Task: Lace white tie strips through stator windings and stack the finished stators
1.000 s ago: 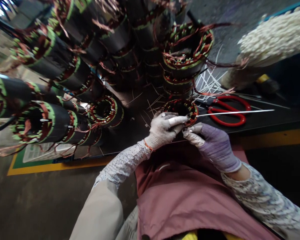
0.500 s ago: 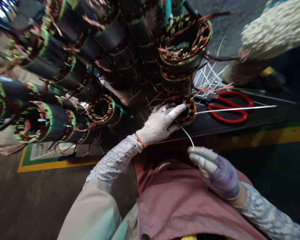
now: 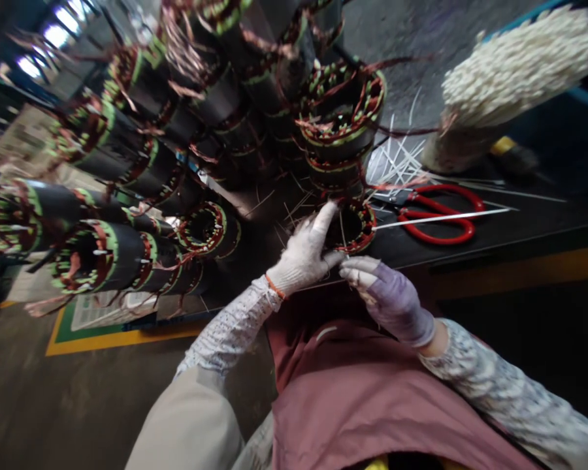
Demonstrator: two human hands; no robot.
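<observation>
A small wound motor stator (image 3: 365, 243) stands on the dark bench, copper windings and green insulation round its open bore. My left hand (image 3: 304, 251), in a white glove, grips its left side with index finger and thumb spread along the rim. At the near rim, my right hand (image 3: 387, 297), in a white and purple glove, pinches the end of a white cord (image 3: 345, 256), mostly hidden by the fingertips. A thin strand crosses the bore. From the stator's right side a white cord tail (image 3: 436, 219) runs over red-handled scissors (image 3: 441, 212).
Stacked stators (image 3: 343, 130) with loose copper leads rise behind and to the left. Loose white cord pieces (image 3: 396, 156) lie at the back right, beside a thick bundle of white cords (image 3: 519, 72). A yellow-ended tool (image 3: 507, 147) lies near the bundle.
My right hand has moved up and left to the stator's near rim, so the cord stretch between them no longer shows. My left fingers have drawn back from over the bore to its left side.
</observation>
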